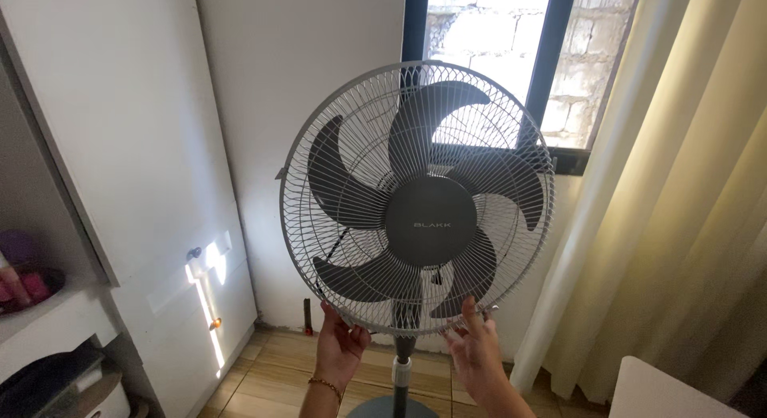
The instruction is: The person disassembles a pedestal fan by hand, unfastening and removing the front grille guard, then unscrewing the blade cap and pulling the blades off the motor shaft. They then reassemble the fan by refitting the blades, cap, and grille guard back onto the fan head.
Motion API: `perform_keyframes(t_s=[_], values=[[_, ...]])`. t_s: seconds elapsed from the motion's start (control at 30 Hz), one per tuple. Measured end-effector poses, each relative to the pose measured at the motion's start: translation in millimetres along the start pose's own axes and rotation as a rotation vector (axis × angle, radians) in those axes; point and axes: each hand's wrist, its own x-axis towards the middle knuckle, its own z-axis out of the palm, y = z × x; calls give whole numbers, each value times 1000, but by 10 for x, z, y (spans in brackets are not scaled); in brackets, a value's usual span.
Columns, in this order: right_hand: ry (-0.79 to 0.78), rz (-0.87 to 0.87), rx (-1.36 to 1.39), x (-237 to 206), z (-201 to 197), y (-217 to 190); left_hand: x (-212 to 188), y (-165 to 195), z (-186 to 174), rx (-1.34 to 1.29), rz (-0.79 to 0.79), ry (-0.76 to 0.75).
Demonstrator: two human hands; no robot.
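- Two bare hands are raised to the lower rim of a standing fan (pixel 415 198), palms turned toward it.
- Left hand (pixel 339 346): fingers spread and open, fingertips touching the bottom-left edge of the wire guard (pixel 319 242); nothing is closed in its grip. A gold bracelet (pixel 326 384) sits on the wrist.
- Right hand (pixel 473 350): fingers open and pointing up, tips at the bottom-right edge of the guard, beside a small clip; whether it pinches the clip, cannot tell.
- Fan head is above both hands, upright, facing the camera; grey blades (pixel 351 186) and round dark hub (pixel 430 220) sit behind the guard.
- Pole (pixel 403 362) drops between the two wrists to a round base (pixel 391 408) on the tiled floor (pixel 272 378).
- Behind the fan: window (pixel 511 58); right, cream curtain (pixel 687 210); left, white cabinet (pixel 144 162).
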Motion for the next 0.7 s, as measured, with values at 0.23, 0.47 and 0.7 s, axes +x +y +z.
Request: perform_keyframes(t_s=[0.23, 0.47, 0.7], values=[[-42, -40, 21, -40, -3, 37, -9, 8, -9, -65, 0, -69], [-15, -6, -2, 23, -54, 59, 23, -33, -35, -132, -21, -87], [-31, 11, -49, 139, -185, -40, 119, 3, -137, 140, -88, 57]])
